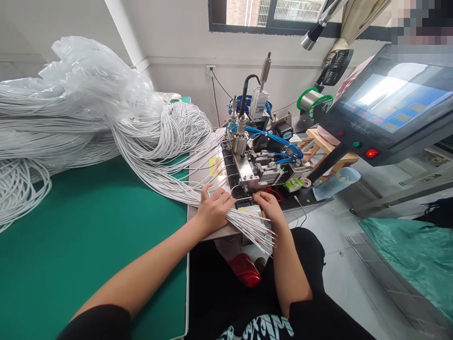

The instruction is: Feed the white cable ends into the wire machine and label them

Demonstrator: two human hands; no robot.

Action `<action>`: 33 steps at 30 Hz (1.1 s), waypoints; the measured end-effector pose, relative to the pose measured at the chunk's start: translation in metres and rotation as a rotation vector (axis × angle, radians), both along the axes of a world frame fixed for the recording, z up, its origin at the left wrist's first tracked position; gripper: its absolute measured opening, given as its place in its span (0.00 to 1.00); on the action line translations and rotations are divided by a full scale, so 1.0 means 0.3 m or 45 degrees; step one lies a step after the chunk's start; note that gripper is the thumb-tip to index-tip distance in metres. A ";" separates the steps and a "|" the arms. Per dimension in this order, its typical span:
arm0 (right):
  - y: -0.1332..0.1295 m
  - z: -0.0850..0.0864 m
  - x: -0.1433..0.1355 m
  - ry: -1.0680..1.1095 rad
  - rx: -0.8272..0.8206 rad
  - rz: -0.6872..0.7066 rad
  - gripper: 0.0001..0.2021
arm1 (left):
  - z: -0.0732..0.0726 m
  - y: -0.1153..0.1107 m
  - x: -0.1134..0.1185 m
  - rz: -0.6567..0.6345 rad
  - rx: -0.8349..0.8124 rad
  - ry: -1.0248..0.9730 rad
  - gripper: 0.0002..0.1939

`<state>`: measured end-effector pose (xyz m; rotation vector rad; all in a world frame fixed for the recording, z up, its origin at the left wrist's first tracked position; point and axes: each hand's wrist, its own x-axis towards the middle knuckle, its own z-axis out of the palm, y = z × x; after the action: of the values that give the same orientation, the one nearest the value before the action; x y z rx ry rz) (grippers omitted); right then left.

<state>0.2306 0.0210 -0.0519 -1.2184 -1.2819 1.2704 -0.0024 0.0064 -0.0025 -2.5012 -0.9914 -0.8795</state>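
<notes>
White cables with reddish marks near their ends form a bundle that hangs over the front edge of the machine's metal plate. Wrapped over this bundle is my left hand, its fingers closed on the cables. My right hand pinches the end of a single white cable at the front of the machine, just below its metal head. Other cables run from the machine's left side back to a large coiled pile.
The green table lies at left, with clear plastic wrapping over the cable pile. A touchscreen panel stands at right, near a green-rimmed wire spool. A yellow label is on the metal plate.
</notes>
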 end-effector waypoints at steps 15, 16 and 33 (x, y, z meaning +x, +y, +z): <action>-0.182 0.139 0.189 -0.304 -0.011 0.276 0.14 | 0.001 -0.005 0.000 -0.034 0.009 -0.009 0.19; -0.178 0.140 0.179 -0.333 0.039 0.170 0.14 | 0.005 -0.007 -0.002 -0.070 0.046 0.005 0.20; -0.074 0.088 0.004 0.079 0.327 -0.353 0.16 | 0.024 -0.022 -0.009 -0.203 0.127 0.028 0.13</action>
<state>0.2317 -0.0012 -0.0256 -1.1186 -1.1457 0.9072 -0.0051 -0.0003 0.0047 -2.5254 -0.7306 -0.9215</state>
